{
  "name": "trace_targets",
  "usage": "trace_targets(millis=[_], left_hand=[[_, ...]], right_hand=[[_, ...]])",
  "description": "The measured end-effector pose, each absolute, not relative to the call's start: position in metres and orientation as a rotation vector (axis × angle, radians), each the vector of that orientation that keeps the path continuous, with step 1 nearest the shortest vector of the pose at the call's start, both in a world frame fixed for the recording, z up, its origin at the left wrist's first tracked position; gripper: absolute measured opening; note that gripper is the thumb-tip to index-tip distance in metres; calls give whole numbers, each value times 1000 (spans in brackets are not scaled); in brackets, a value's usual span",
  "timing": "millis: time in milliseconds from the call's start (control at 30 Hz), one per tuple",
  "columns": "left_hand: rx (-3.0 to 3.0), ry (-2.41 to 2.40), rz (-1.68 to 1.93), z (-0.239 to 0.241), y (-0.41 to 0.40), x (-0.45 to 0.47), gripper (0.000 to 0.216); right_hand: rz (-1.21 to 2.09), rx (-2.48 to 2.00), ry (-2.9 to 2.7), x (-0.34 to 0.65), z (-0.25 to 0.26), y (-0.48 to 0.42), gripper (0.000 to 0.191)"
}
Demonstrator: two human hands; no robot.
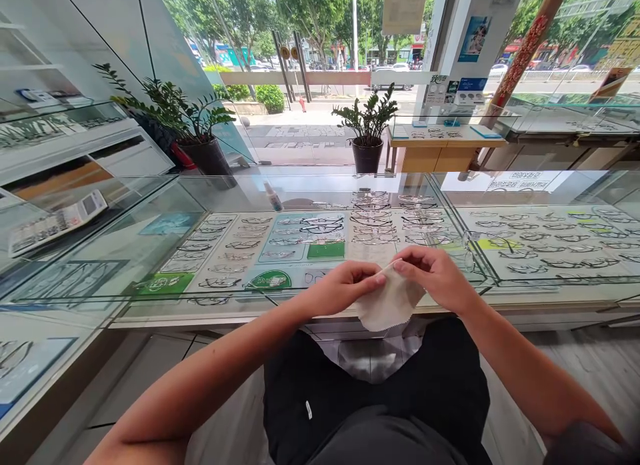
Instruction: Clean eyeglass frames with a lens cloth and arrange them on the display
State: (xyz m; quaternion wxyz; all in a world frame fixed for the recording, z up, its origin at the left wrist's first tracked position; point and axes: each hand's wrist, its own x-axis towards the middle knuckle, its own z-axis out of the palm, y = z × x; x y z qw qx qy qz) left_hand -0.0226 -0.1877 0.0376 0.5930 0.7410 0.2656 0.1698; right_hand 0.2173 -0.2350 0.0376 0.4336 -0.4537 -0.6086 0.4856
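A cream cleaning cloth with a zigzag edge hangs between my two hands, just over the front edge of the glass display case. My left hand pinches it at its upper left, thumb pointing right. Close beside it, my right hand grips the cloth's upper right with thumb and bent fingers. Whether something is folded inside the cloth I cannot make out. Beneath the glass, in front of my hands, lie rows of eyeglasses. A small spray bottle stands farther back, left of my hands.
Two potted plants, one in the middle and one at left, stand behind the case. A calculator lies on the left counter. More eyeglasses fill the right-hand case. Beyond are a wooden table and large windows.
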Motion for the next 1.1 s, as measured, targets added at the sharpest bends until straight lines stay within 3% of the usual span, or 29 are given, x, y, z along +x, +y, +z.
trace_targets(millis=[267,1100], left_hand=[[1647,659,572,26,-201,-20,54],[1697,796,927,10,-216,-10,34]], right_hand=[[1303,-1151,-1496,221,30,-242,42],[942,-1271,-1811,221,30,-265,23]])
